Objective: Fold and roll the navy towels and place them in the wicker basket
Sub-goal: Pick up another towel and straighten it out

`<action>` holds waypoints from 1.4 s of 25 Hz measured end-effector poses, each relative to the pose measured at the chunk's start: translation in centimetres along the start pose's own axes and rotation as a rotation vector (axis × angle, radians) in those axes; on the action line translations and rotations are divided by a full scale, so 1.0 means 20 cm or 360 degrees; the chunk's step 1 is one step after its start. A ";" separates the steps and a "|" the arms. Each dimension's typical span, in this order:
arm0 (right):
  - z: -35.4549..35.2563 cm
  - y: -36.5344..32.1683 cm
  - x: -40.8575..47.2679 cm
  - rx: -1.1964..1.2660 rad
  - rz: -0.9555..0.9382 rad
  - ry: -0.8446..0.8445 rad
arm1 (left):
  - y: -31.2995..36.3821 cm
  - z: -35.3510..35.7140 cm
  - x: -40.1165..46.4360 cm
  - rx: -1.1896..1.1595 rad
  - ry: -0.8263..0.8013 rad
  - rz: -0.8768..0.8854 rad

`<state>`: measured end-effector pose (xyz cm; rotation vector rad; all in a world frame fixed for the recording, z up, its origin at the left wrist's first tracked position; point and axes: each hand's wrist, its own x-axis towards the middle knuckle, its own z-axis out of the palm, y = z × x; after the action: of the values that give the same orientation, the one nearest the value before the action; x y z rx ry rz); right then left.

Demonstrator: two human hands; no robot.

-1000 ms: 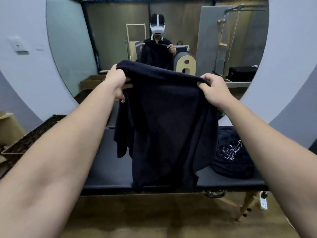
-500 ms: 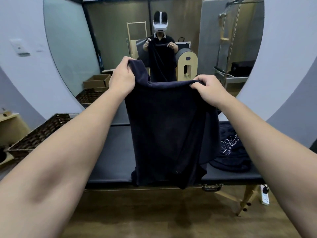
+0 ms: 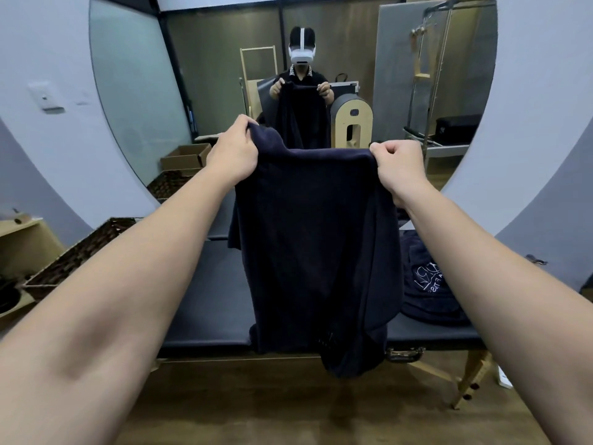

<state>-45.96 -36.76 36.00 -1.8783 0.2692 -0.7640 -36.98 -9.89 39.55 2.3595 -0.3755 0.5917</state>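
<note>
Head view showed both arms stretched forward, with a navy towel (image 3: 316, 252) held up by its top edge above the black padded table (image 3: 205, 303). The left hand (image 3: 236, 154) was clenched around the towel's upper left corner, fabric bunched above its knuckles, and the right hand (image 3: 399, 165) pinched the upper right corner with curled fingers. Between the two hands the top edge ran nearly level and taut. The cloth hung straight down in front of the table, its lower hem dropping past the table's near edge, the bottom right part hanging lowest.

On the table's right end, just behind the hanging towel, lay a heap of more navy towels (image 3: 430, 284), the top one bearing white lettering. A dark wicker basket (image 3: 80, 252) sat at the table's left end, well apart from the held towel. A large round mirror (image 3: 401, 75) on the wall behind the table reflected the person holding the towel. A cardboard box (image 3: 186, 155) showed in the mirror's lower left.
</note>
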 end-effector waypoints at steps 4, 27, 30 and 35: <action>0.05 -0.05 -0.02 -0.0300 -0.0170 0.0086 | -0.07 -0.01 0.01 0.0243 -0.0009 -0.0065; 0.25 -0.05 -0.04 -0.0834 -0.0400 -0.1016 | -0.30 0.00 0.09 0.0223 0.0364 -0.0275; 0.26 -0.06 -0.06 -0.0785 -0.0243 -0.1204 | -0.33 0.07 0.10 -0.0470 0.0297 -0.0570; 0.25 -0.15 0.02 -0.0706 -0.0519 -0.0142 | -0.23 0.01 0.13 -0.0992 0.0441 -0.0521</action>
<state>-42.97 -31.97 37.62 -2.4088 0.0774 -0.8870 -32.91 -6.87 38.29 1.6659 -0.0300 0.5374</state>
